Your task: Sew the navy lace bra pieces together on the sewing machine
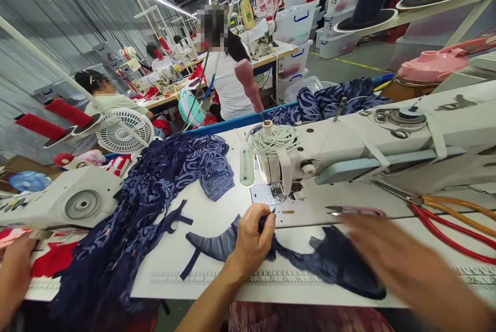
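My left hand (253,234) is closed, pinching the middle of a navy bra piece (333,262) just in front of the sewing machine's needle plate (267,194). One sheer cup of the piece spreads to the left of the hand, with a narrow strip trailing from it. The other cup lies flat to the right. My right hand (391,254), smeared by motion, is over the table beside that right cup. Close to its fingertips lies a pair of thread snips (358,211) with a pinkish handle; whether the hand touches them is unclear.
Patterned navy fabric pieces (166,182) are heaped on the left and hang over the table edge. Orange-and-red-handled scissors (437,218) lie at right. A printed ruler (194,276) runs along the front. A co-worker's hand (17,270) is at the neighbouring machine (58,197).
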A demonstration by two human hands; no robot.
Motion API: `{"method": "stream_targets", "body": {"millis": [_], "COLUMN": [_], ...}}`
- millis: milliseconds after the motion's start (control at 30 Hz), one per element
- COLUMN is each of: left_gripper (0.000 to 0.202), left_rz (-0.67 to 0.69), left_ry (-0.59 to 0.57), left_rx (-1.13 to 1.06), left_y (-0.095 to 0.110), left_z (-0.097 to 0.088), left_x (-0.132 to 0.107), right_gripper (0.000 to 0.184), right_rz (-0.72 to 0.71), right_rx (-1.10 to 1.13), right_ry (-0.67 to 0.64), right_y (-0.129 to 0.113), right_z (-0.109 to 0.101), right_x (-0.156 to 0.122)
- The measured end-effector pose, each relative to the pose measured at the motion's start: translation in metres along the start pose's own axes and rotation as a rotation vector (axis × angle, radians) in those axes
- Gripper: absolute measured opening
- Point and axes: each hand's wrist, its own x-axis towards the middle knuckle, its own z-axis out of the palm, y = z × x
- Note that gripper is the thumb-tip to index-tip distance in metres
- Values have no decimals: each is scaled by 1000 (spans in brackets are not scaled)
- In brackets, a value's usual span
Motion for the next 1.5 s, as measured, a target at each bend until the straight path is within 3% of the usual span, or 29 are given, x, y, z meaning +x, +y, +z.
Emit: {"method": "stream_targets", "body": {"millis": [33, 100, 167, 267, 333, 400, 500, 633, 900, 1100, 1500], "left_gripper": [17, 22, 30, 36, 35, 33, 30, 34, 36, 29, 23], "left_rz": [46, 124, 174, 231, 320, 451, 551, 484, 440, 421, 510], "left_ry": [-14, -67, -120, -99, -16, 31, -65, -170, -241, -226, -162], "left_rx": [121, 413, 696, 907, 900, 837, 738, 657, 613, 598, 635], "left_y": [1, -1, -6, -15, -18, -18, -16, -16, -10, -10, -10], "left_z": [1, 0, -5, -12, -12, -6, 9, 19, 16, 18, 20], "left_x": [1, 2, -2, -12, -18, -22, -26, -36, -40, -42, -39], "right_gripper": [35, 41, 42, 42, 43, 42, 42, 37, 31, 33, 36], "right_rz": [-159, -341, -379, -349, -354, -364, -348, -349, -314, -286, -302], "right_rx": [48, 72, 34, -71, -131, -128, -6, 77, 96, 96, 134], "right_ry": [-60, -105, -82, -44, -37, -44, -59, -69, -98, -98, -36], "right_y": [-5, -6, 6, 33, 39, 29, 0, -19, -13, -12, -14], "right_z": [15, 38, 47, 37, 24, 16, 23, 44, 51, 52, 56], "right_x": [3, 3, -2, -8, -4, 7, 27, 37, 34, 29, 22]}}
